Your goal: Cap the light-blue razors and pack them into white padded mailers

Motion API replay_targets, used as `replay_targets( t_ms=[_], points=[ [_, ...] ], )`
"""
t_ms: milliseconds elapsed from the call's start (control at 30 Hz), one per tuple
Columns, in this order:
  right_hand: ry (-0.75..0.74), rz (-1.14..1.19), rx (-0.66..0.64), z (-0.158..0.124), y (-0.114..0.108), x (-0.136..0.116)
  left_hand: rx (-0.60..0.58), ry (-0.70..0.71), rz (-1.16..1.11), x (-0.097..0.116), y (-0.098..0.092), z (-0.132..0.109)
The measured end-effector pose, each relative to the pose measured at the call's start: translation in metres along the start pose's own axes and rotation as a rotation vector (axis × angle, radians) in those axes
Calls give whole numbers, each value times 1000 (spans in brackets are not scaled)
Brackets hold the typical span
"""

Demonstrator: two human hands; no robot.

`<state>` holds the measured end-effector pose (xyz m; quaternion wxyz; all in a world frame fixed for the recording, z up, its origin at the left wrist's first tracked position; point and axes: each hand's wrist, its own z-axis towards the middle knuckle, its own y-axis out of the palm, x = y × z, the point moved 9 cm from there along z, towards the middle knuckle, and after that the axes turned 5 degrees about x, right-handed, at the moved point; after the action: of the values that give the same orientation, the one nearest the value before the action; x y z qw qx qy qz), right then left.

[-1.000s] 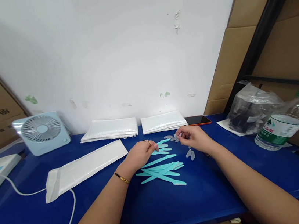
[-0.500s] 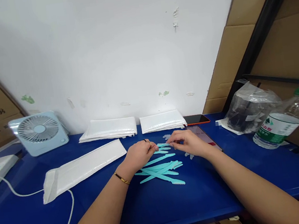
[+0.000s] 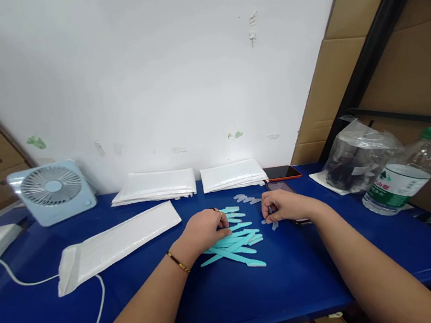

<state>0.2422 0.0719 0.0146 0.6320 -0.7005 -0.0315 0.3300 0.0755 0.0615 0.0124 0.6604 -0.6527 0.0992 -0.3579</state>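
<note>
Teal eyebrow razors (image 3: 236, 255) lie crossed in a loose pile on the blue table, with a few more (image 3: 232, 210) side by side just beyond it. My left hand (image 3: 207, 231) rests at the pile's far left side, thumb and fingers pinched at the handle end of a teal razor. Over small clear plastic blade caps (image 3: 275, 224) is my right hand (image 3: 286, 206), its fingers curled together and pointing down. Whatever those fingertips hold is hidden. Several more clear caps (image 3: 247, 199) lie in a row beyond, between the two hands.
White padded mailers are stacked by the wall, left (image 3: 154, 185) and right (image 3: 233, 174); another mailer (image 3: 118, 244) lies at left. Also here are a fan (image 3: 55, 189), a white cable (image 3: 100, 311), two phones (image 3: 281, 173), a plastic bag (image 3: 359, 154) and a water bottle (image 3: 398, 181).
My hands have parted. The left came down from the farther razors to the pile, and the right moved right and slightly down to the clear caps. More caps in the row now show.
</note>
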Motion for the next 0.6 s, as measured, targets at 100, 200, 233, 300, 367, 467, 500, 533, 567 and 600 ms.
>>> replay_targets(
  t_ms=[100,200,233,300,367,467,500,533,567,600],
  points=[
    [34,30,19,5,6,1,-5,-71,-1,-6,4,1],
    [67,137,22,8,10,1,-10,-106,-20,-10,4,2],
    [76,196,16,9,12,0,-6,-109,-24,-11,4,2],
    [87,316,1,8,13,-2,17,-115,-24,-13,1,3],
    [84,401,-12,8,13,-5,48,-122,-25,-16,-2,3],
    [53,457,-29,7,14,-12,63,-126,-42,-17,-3,4],
    [49,461,-29,7,14,-14,65,-122,-48,-17,-3,4],
    [47,461,-26,8,14,-15,67,-118,-51,-16,-3,4],
    [48,457,-22,8,14,-15,70,-115,-52,-16,-4,4],
    [49,454,-16,8,14,-16,74,-113,-50,-15,-4,4]
  ],
)
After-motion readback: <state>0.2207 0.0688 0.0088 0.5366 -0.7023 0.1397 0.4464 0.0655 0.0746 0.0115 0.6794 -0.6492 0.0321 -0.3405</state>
